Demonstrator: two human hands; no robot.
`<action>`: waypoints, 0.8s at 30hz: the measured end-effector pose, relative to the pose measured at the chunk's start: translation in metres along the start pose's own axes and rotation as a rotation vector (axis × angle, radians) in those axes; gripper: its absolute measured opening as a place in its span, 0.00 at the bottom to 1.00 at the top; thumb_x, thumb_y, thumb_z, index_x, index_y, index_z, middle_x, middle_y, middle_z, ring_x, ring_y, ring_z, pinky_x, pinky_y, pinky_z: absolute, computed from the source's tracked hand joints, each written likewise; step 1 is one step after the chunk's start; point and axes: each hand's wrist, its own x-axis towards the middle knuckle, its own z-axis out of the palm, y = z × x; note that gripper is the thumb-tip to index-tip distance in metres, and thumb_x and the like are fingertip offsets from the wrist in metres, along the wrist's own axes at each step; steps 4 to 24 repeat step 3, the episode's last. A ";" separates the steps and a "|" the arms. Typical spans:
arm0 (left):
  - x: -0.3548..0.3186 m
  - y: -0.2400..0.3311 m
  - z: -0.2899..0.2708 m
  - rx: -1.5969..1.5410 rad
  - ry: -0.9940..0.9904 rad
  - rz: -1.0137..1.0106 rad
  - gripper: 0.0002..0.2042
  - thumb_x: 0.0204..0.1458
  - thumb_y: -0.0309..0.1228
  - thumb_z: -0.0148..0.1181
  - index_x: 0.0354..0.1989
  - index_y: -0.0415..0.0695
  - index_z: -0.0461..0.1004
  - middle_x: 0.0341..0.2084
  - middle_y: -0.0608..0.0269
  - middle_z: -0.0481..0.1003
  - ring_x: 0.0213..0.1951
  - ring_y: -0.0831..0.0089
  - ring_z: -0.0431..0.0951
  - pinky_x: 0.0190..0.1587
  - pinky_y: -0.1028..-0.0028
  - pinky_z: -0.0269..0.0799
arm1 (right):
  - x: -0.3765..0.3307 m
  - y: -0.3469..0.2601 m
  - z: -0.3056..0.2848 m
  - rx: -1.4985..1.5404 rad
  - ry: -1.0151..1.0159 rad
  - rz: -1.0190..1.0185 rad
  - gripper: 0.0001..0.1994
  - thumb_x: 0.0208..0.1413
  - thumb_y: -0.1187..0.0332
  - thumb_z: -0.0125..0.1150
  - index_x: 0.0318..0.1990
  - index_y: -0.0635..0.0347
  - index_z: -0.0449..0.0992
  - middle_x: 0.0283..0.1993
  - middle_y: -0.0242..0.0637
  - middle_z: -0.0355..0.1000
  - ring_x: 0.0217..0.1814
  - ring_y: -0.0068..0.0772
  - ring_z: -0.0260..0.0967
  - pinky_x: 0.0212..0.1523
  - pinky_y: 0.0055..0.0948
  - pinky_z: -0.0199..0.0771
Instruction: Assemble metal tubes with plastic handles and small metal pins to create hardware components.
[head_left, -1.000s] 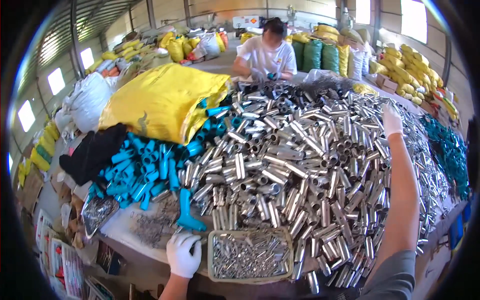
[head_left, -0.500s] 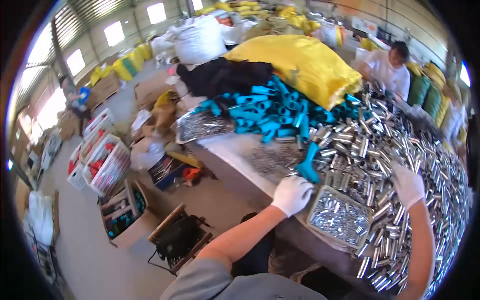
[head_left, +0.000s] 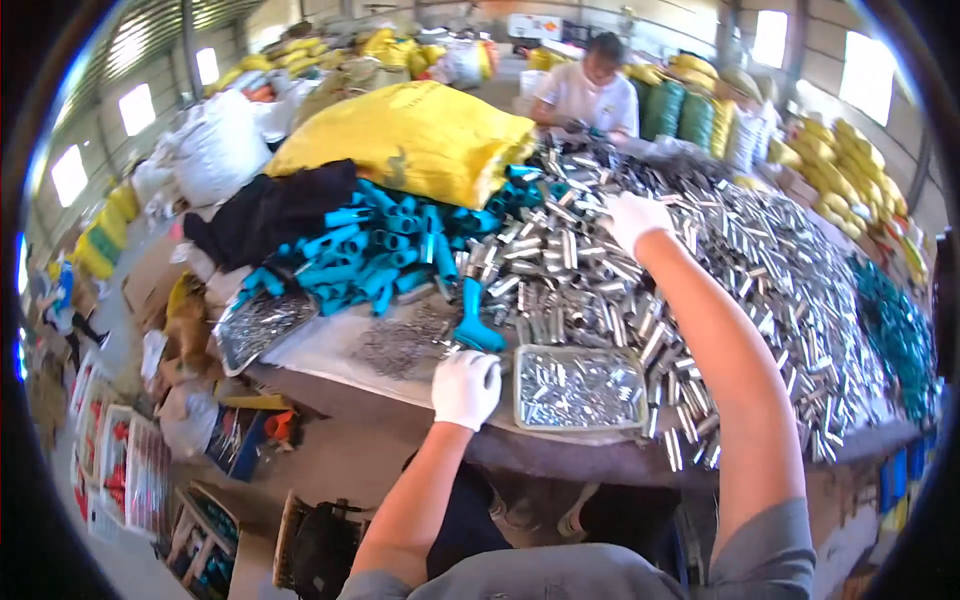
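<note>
My left hand (head_left: 466, 388), in a white glove, rests at the table's front edge with its fingers curled in. Small metal bits show at its fingertips; what it grips is unclear. Just beyond it lies a teal plastic piece (head_left: 477, 328) with a narrow neck and flared end. A clear tray (head_left: 520, 400) of small shiny metal parts stands right of that hand. My right arm stretches forward over a big heap of silvery metal tubes (head_left: 650, 345). The gloved right hand (head_left: 637, 221) is at the heap's far part, its fingertips partly lost among the tubes.
Teal plastic pieces (head_left: 385, 245) pile up at the left, beside a black cloth (head_left: 270, 215) and a full yellow sack (head_left: 400, 140). Another tray (head_left: 262, 328) of metal parts stands at the left edge. Across the table sits a person (head_left: 590, 95) in white. Crates (head_left: 125, 465) stand on the floor.
The view has swung to the right. My right hand has reached farther forward over the tube heap. My left hand stays beside the teal piece and the tray.
</note>
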 end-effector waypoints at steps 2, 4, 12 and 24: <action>0.001 0.002 0.001 -0.025 0.027 0.022 0.02 0.43 0.30 0.60 0.23 0.47 0.77 0.24 0.62 0.75 0.30 0.61 0.75 0.35 0.63 0.70 | 0.000 0.004 -0.003 -0.026 -0.121 0.062 0.18 0.53 0.56 0.56 0.48 0.54 0.75 0.47 0.45 0.74 0.47 0.45 0.74 0.46 0.41 0.73; 0.003 0.004 0.001 -0.024 0.001 0.002 0.02 0.43 0.30 0.60 0.24 0.47 0.77 0.24 0.61 0.76 0.30 0.61 0.75 0.36 0.63 0.70 | -0.002 0.011 -0.004 -0.038 -0.125 0.078 0.18 0.53 0.56 0.56 0.48 0.54 0.75 0.47 0.45 0.74 0.47 0.45 0.74 0.46 0.41 0.73; 0.003 0.004 0.001 -0.024 0.001 0.002 0.02 0.43 0.30 0.60 0.24 0.47 0.77 0.24 0.61 0.76 0.30 0.61 0.75 0.36 0.63 0.70 | -0.002 0.011 -0.004 -0.038 -0.125 0.078 0.18 0.53 0.56 0.56 0.48 0.54 0.75 0.47 0.45 0.74 0.47 0.45 0.74 0.46 0.41 0.73; 0.003 0.004 0.001 -0.024 0.001 0.002 0.02 0.43 0.30 0.60 0.24 0.47 0.77 0.24 0.61 0.76 0.30 0.61 0.75 0.36 0.63 0.70 | -0.002 0.011 -0.004 -0.038 -0.125 0.078 0.18 0.53 0.56 0.56 0.48 0.54 0.75 0.47 0.45 0.74 0.47 0.45 0.74 0.46 0.41 0.73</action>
